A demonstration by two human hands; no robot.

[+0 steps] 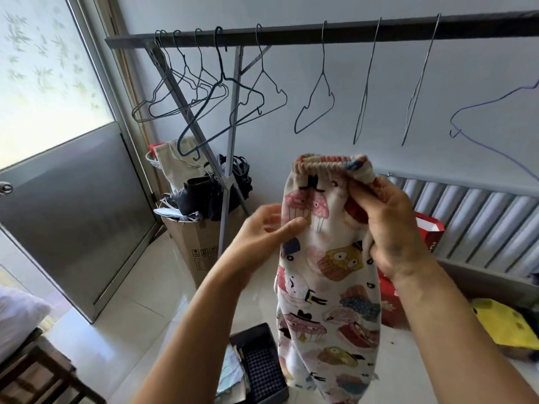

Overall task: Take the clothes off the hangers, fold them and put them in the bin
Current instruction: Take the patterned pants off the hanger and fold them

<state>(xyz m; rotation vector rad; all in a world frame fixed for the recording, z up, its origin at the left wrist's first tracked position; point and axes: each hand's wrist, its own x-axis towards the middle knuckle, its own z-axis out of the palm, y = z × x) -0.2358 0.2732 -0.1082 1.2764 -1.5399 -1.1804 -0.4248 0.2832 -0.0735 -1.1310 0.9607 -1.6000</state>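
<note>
A pair of white children's trousers [326, 287] printed with cartoon cupcakes hangs in front of me, elastic waistband up. My right hand [388, 225] grips the waistband at its right end and holds the garment in the air. My left hand [268, 228] touches the left edge of the cloth just below the waistband, fingers loosely bent. A dark rail [320, 32] crosses the top of the view with several bare wire hangers [315, 106] on it. Down on the floor stands a dark mesh bin [259, 363] with folded cloth inside, partly hidden behind the trousers.
A cardboard box [198, 243] full of bags and shoes stands by the rack's leg [227, 182]. A metal door [73, 211] is at left, a wooden chair [38, 374] at bottom left. Red bags [425, 228] and a yellow item [504, 322] lie at right below corrugated panelling.
</note>
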